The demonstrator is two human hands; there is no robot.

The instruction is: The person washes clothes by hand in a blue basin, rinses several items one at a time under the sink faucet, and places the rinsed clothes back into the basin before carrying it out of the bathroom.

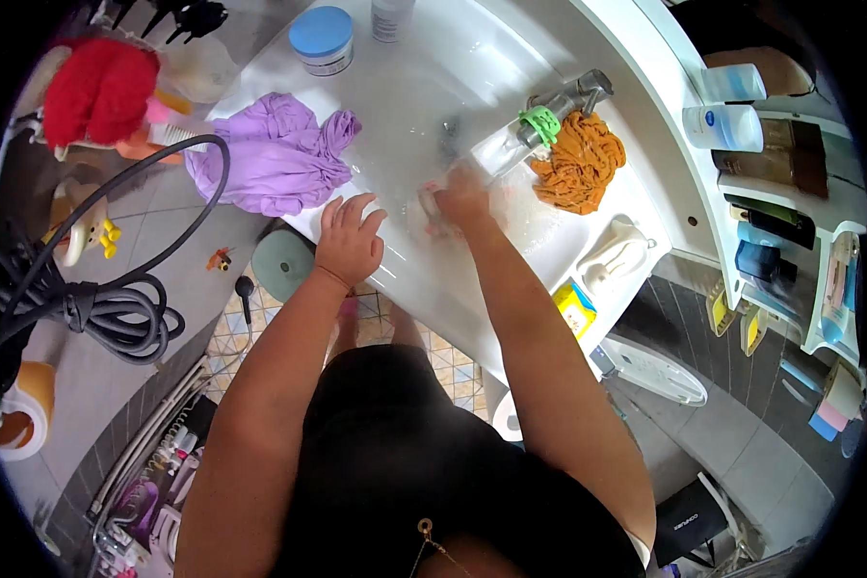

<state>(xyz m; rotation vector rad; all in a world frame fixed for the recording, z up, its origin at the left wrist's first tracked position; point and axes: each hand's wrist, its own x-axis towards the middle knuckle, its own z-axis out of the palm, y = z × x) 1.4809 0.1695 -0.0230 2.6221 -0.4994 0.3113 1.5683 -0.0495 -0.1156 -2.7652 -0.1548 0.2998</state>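
Note:
My right hand [464, 199] reaches into the white washbasin [395, 106], below the tap [578, 94]. Its fingers curl around a pale, pinkish thing [428, 210], blurred by water and motion; its kind cannot be made out. At the basin's front edge, my left hand [350, 239] has its fingers apart and nothing in it. Just beyond that hand, a crumpled purple cloth [275, 159] lies over the basin's left side. A bunched orange-brown cloth [580, 166] rests right of the tap, which has a bright green piece [541, 125] on it.
A blue-lidded jar [321, 40] and a white bottle [392, 17] stand along the back left rim. On the right ledge are a white moulded object [615, 252] and a yellow box [575, 308]. Shelves at right hold bottles [724, 127]. A coiled dark cable [116, 313] hangs at left.

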